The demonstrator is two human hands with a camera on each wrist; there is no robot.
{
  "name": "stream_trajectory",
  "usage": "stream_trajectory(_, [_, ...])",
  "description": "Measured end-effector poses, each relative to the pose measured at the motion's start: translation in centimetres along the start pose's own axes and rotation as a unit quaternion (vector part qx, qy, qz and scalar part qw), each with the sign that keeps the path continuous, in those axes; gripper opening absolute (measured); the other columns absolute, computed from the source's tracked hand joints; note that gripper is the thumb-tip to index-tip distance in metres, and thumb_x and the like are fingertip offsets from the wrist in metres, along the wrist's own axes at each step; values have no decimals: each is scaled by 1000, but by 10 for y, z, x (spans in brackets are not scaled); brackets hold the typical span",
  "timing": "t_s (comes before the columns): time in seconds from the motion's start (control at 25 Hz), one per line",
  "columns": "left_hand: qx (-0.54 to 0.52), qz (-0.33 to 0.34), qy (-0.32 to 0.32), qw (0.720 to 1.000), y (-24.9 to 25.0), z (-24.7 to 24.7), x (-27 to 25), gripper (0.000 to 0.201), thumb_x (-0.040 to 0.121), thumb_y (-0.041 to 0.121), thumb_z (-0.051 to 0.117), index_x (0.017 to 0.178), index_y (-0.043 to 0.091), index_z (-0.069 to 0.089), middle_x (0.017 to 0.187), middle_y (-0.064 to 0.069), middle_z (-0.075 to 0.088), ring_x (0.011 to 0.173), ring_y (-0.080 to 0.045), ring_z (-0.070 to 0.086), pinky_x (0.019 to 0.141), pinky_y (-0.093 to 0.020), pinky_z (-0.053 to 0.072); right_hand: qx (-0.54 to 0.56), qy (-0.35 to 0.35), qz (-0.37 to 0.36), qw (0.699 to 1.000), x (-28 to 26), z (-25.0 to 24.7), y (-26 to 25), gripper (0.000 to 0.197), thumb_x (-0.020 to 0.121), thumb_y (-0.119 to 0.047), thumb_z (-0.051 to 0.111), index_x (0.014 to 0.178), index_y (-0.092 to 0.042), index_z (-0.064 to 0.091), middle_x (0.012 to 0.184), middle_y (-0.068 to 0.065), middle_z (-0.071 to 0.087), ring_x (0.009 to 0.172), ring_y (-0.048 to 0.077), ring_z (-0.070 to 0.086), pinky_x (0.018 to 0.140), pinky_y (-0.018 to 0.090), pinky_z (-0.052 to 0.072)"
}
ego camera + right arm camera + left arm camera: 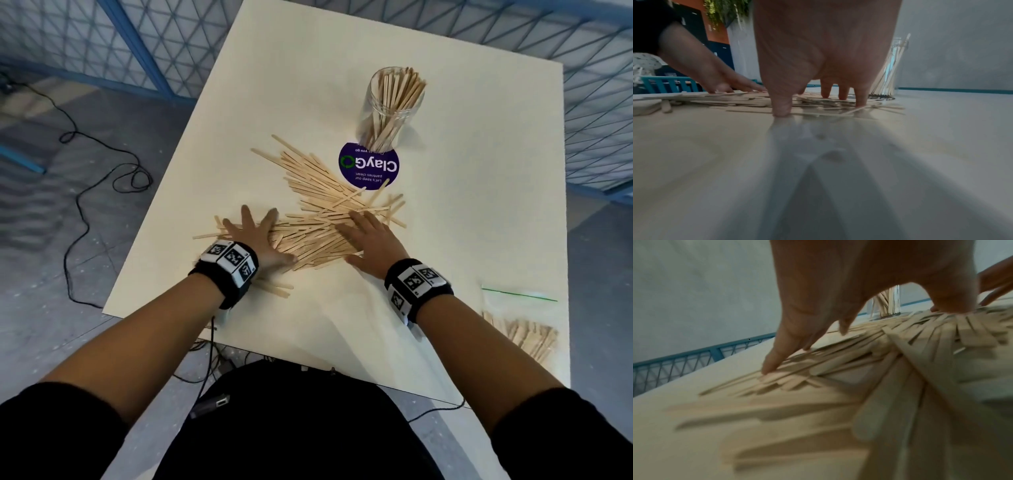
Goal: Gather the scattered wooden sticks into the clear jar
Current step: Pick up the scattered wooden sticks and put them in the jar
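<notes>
While both hands lie flat on the pile of wooden sticks (318,219), the left hand (255,236) presses its near left end and the right hand (371,241) its near right part, fingers straight and spread, gripping nothing. Most sticks point with their long axis from near-left to far-right, toward the clear jar (390,106). It stands upright on the table (479,205) beyond the pile, nearer to the right hand, already part filled. Just before it lies a round purple sticker (369,167) reading "ClayGo".
</notes>
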State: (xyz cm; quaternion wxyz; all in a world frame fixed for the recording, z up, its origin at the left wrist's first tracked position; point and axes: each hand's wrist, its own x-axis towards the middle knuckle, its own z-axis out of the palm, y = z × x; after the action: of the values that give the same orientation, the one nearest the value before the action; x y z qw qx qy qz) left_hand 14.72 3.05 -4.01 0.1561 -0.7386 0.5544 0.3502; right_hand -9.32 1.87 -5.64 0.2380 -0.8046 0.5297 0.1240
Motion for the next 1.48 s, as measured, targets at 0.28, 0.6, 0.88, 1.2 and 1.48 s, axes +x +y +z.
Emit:
stream_trajectory(0.28, [57,59,21,996,48,11,8,93,81,57,56,149,27,-1,154,-24,-17,143,-43,-11,119,-50,7,69,88,99,989,-16,17,4,53,87,-34,56,137,-28,39,153,1,26,140,30,21,114,44,25])
stream_trajectory(0.6, [77,223,47,971,63,3,3,81,76,40,71,143,29,27,156,-4,14,144,-32,11,114,-55,15,-17,104,69,992,-18,6,-5,55,84,-27,60,135,-21,39,147,2,35,136,27,29,110,48,27])
stream_trajectory(0.88, [104,228,65,966,58,-11,11,42,88,28,58,129,26,48,131,0,52,122,-25,49,103,-42,32,19,90,93,991,-16,9,-11,42,90,-15,50,130,-12,38,124,9,54,116,29,47,101,40,36])
stream_trajectory(1.2, [117,245,67,960,66,-10,14,56,82,31,65,133,23,42,136,-2,49,125,-25,46,106,-42,35,63,82,103,989,-21,7,-16,52,89,-17,54,135,-8,31,129,11,49,119,30,44,101,41,35])
stream_trajectory(1.48, [159,189,68,967,55,-18,13,96,59,49,80,138,29,30,139,-8,39,127,-31,39,103,-45,35,13,99,117,988,-20,9,-14,41,90,-19,50,129,-9,38,128,9,49,117,30,45,99,42,37])
